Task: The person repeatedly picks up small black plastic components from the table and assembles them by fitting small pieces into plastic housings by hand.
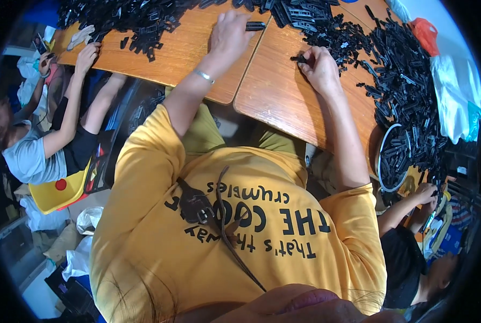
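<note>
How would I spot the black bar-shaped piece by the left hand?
On the brown wood-grain tabletop, find the dark seam. Toward its far end is the left hand, with the short black bar-shaped piece at its fingers. Unlike the heaped black pieces, it sits apart.

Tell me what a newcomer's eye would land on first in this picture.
Probably the bright yellow shirt filling the lower middle, printed with dark lettering that reads upside down. Next come the black parts, heaped along the top and down the right of the wooden table. Between those heaps and the shirt, the left hand is by a black piece, while the right hand pinches a smaller one.
</note>
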